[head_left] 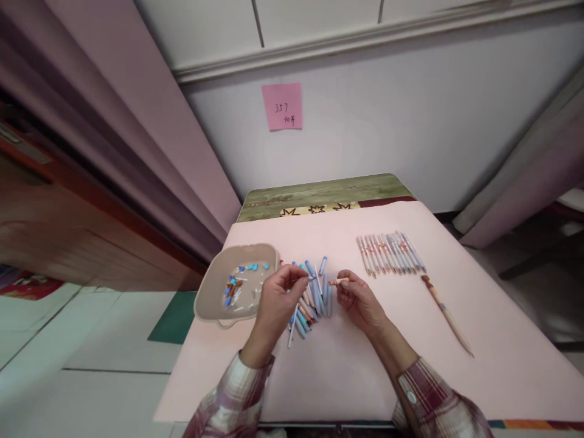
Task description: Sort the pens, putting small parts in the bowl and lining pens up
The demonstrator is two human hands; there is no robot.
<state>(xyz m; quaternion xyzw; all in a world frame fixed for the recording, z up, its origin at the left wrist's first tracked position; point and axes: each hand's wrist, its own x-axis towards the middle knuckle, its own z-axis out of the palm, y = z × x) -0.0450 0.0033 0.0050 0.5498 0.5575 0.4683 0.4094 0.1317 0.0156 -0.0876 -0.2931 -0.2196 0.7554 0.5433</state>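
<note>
Pen assembly seems underway — right hand clamped on a tan printed barrel section, left hand with fingertips together, contents unclear — and joining calls for steady alignment.

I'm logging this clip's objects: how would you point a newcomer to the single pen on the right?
On the pink tabletop, find the row of pale pens beyond the right hand. The lone pen lies off that row's near right corner, tip at its near end. Its brown top and separate place set it apart.
</note>
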